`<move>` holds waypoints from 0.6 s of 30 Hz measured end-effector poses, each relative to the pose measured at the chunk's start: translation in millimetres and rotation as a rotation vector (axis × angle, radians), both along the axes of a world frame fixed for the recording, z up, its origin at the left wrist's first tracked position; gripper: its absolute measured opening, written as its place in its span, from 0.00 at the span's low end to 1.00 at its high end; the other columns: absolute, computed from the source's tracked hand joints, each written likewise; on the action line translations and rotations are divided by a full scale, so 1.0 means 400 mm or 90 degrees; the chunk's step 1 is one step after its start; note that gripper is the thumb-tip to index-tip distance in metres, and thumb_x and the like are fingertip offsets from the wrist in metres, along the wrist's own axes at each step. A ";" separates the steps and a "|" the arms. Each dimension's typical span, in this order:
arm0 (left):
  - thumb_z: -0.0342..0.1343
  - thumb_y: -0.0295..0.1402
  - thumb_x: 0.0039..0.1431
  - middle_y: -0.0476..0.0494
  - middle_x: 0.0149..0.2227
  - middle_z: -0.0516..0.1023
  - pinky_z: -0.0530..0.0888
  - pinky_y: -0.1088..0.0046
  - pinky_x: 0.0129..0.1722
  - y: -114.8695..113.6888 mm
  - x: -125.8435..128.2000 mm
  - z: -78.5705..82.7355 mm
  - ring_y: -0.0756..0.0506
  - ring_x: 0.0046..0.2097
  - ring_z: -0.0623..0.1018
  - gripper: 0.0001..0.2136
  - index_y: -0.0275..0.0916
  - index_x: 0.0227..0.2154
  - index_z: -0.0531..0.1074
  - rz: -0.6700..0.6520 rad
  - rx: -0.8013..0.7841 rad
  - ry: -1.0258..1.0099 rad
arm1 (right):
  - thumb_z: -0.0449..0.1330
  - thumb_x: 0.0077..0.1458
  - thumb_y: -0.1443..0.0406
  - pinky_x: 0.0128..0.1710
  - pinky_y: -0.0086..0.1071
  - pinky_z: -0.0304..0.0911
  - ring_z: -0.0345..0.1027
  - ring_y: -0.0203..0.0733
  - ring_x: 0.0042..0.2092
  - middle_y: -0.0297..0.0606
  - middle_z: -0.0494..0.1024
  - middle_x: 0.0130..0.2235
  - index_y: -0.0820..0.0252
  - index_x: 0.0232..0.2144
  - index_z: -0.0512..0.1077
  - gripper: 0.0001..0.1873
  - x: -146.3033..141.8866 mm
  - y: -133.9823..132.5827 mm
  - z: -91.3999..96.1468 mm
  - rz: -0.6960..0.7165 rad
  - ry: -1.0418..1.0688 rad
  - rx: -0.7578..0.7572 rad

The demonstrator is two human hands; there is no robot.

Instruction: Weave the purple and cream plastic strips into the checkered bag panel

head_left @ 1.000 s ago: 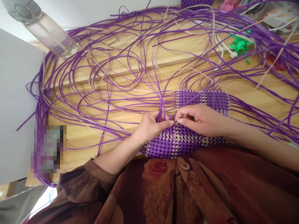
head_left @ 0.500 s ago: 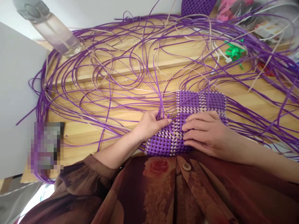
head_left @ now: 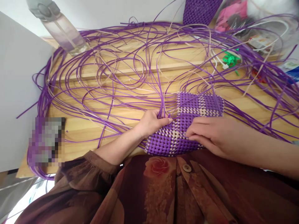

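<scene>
A woven panel (head_left: 187, 119) of purple and beige plastic strands lies against my front, with long loose strands running out from its edges. My left hand (head_left: 153, 123) is closed at its left side, thumb on top, pinching the panel's edge and a bundle of purple strands (head_left: 161, 102) that rises from there. Over the lower right part of the weave is my right hand (head_left: 210, 133). Its fingers are curled and pressed together, and their tips are near the beige crossing in the pattern. Whatever those fingers pinch is hidden.
Loose purple and beige strands (head_left: 93, 84) loop across the wooden table (head_left: 86, 137). A clear bottle (head_left: 63, 32) stands back left; a blurred-out object (head_left: 48, 140) lies at left. Behind are a purple woven piece (head_left: 199, 12), green scraps (head_left: 231, 59) and a plastic bag (head_left: 263, 37).
My right hand has gone from lying with fingers spread on the panel to fingers bunched together, slightly right and lower. My left hand keeps its grip. The view has shifted slightly.
</scene>
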State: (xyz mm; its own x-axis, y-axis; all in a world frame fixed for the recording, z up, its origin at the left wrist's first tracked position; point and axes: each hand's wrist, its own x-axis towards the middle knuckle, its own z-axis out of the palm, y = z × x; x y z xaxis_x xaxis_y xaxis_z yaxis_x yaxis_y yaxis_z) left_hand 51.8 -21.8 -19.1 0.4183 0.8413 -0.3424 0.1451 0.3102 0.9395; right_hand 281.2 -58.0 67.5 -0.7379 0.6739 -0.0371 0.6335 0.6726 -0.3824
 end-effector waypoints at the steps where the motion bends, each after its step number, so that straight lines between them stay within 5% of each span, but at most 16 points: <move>1: 0.67 0.42 0.49 0.50 0.26 0.74 0.64 0.74 0.30 0.000 -0.001 0.000 0.52 0.27 0.68 0.14 0.34 0.29 0.76 0.000 -0.006 -0.010 | 0.54 0.63 0.66 0.34 0.32 0.61 0.71 0.38 0.33 0.36 0.78 0.32 0.56 0.33 0.76 0.12 -0.014 0.021 0.000 0.018 0.013 -0.064; 3: 0.68 0.41 0.48 0.49 0.27 0.75 0.65 0.73 0.32 -0.001 -0.002 -0.002 0.51 0.28 0.70 0.15 0.34 0.30 0.77 0.007 -0.031 -0.043 | 0.53 0.63 0.65 0.37 0.31 0.61 0.71 0.38 0.34 0.36 0.79 0.33 0.58 0.33 0.76 0.12 -0.039 0.070 -0.006 0.034 0.028 -0.121; 8: 0.69 0.42 0.47 0.45 0.31 0.79 0.69 0.71 0.37 -0.006 0.001 -0.004 0.49 0.32 0.75 0.16 0.33 0.32 0.79 0.049 -0.128 -0.148 | 0.54 0.61 0.64 0.39 0.33 0.58 0.71 0.41 0.36 0.38 0.80 0.35 0.59 0.32 0.76 0.12 -0.066 0.165 -0.044 -0.025 -0.004 -0.055; 18: 0.73 0.39 0.42 0.49 0.27 0.76 0.66 0.73 0.32 -0.011 0.004 0.012 0.52 0.28 0.70 0.16 0.33 0.29 0.77 0.038 -0.093 -0.084 | 0.56 0.60 0.62 0.34 0.33 0.55 0.69 0.39 0.32 0.35 0.80 0.31 0.57 0.31 0.77 0.11 -0.081 0.201 -0.058 -0.009 -0.055 -0.045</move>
State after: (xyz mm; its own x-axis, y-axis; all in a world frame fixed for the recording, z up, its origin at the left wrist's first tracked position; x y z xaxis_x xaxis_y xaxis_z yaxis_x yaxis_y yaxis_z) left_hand 53.6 -26.1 -14.5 0.4181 0.8114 -0.4084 0.0001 0.4495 0.8933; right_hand 248.8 22.6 44.4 -0.7201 0.6778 -0.1484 0.6758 0.6366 -0.3716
